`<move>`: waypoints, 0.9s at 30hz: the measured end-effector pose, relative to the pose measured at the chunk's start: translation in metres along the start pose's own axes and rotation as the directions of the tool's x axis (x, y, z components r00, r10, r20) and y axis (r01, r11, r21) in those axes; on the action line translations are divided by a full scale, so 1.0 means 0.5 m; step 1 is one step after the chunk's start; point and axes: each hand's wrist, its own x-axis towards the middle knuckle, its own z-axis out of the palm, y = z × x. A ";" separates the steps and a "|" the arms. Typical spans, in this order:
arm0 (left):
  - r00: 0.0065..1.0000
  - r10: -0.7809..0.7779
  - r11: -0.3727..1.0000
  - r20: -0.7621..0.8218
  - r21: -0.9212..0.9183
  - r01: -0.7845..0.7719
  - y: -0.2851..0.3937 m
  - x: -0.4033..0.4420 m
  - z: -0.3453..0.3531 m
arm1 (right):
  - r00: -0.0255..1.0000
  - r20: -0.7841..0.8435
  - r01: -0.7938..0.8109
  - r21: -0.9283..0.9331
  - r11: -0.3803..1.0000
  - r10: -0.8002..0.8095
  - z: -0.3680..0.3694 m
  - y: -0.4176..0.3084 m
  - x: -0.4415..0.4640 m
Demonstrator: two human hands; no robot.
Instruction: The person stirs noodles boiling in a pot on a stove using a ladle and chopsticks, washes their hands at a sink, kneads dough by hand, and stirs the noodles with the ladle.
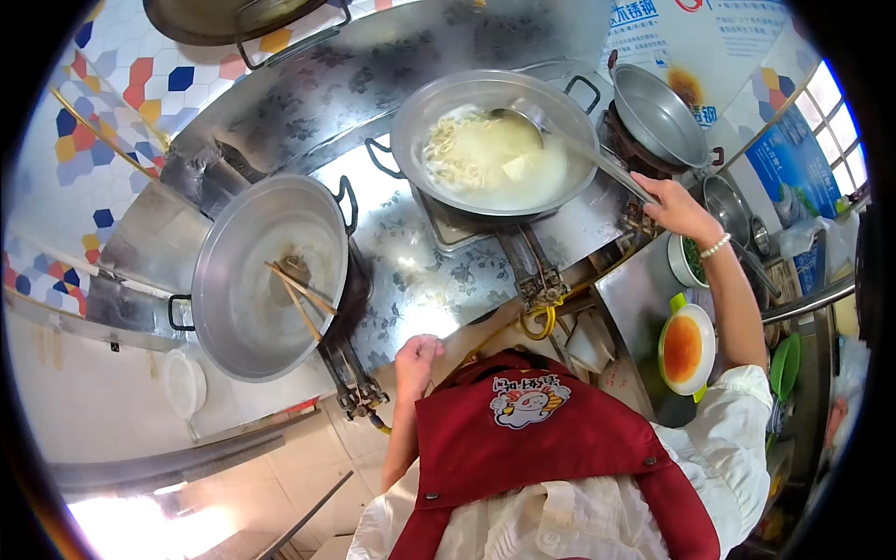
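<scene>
My right hand [679,209] is closed around the long handle of a metal ladle [597,159]. The ladle's bowl rests partly under the surface in a large two-handled wok [411,149]. Cloudy pale broth [485,191] fills the wok's bottom, with noodle-like strips [453,145] at its left and a pale block [521,168] near the ladle. Close to my body, my left hand [417,362] hangs with its fingers curled in and nothing visible in them. It is in front of the stove counter, apart from any pot.
Wooden sticks [303,297] lie in a second wok [224,252] at left. Another pan [658,117] stands at back right. Gas valves [543,287] jut from the stove front. A bowl of orange-red liquid [686,350] and a bowl of chopped greens [693,261] sit at right.
</scene>
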 end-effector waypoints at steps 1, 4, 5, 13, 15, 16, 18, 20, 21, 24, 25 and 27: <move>1.000 -0.001 1.000 0.006 -0.008 0.001 -0.001 0.004 -0.004 | 0.996 0.066 -0.060 0.037 0.998 0.057 -0.023 -0.034 -0.015; 0.999 0.000 1.000 0.049 -0.024 0.001 0.014 0.019 -0.009 | 0.972 0.197 -0.158 0.138 0.978 0.129 -0.044 -0.067 -0.034; 0.998 0.013 1.000 0.065 0.019 -0.014 0.020 0.025 -0.011 | 0.949 0.252 -0.234 0.168 0.958 0.188 -0.064 -0.111 -0.044; 0.990 0.047 0.995 0.130 0.080 -0.058 0.020 0.051 -0.009 | 0.889 0.353 -0.443 0.497 0.746 0.293 -0.034 -0.159 -0.093; 0.992 -0.003 0.991 0.129 0.130 -0.014 0.036 0.045 -0.006 | 0.910 0.287 -0.410 0.510 0.756 0.299 -0.004 -0.160 -0.104; 0.992 -0.028 0.988 0.126 0.156 0.008 0.041 0.042 -0.004 | 0.923 0.247 -0.382 0.491 0.783 0.295 0.014 -0.149 -0.106; 0.994 -0.006 0.992 0.109 0.128 -0.008 0.005 0.046 -0.007 | 0.988 0.011 -0.150 0.303 0.941 0.154 0.052 -0.112 -0.095; 0.997 0.011 0.995 0.075 0.094 -0.018 0.000 0.042 0.005 | 0.983 -0.182 0.049 0.143 0.988 -0.022 0.085 -0.069 -0.078; 0.999 0.019 0.997 0.050 0.074 -0.023 0.011 0.036 0.015 | 0.941 -0.300 0.178 0.052 0.983 -0.155 0.094 -0.056 -0.059; 0.998 0.045 0.997 0.046 0.054 -0.047 0.020 0.031 0.035 | 0.943 -0.299 0.132 -0.073 0.989 -0.148 0.083 -0.012 0.000; 0.997 0.053 0.997 0.055 0.052 -0.056 0.023 0.030 0.043 | 0.941 -0.295 0.149 -0.082 0.985 -0.167 0.082 0.010 0.022; 1.000 0.016 0.998 0.020 0.055 -0.017 0.042 0.020 0.064 | 0.952 -0.252 0.144 -0.130 0.981 -0.174 0.065 0.036 0.056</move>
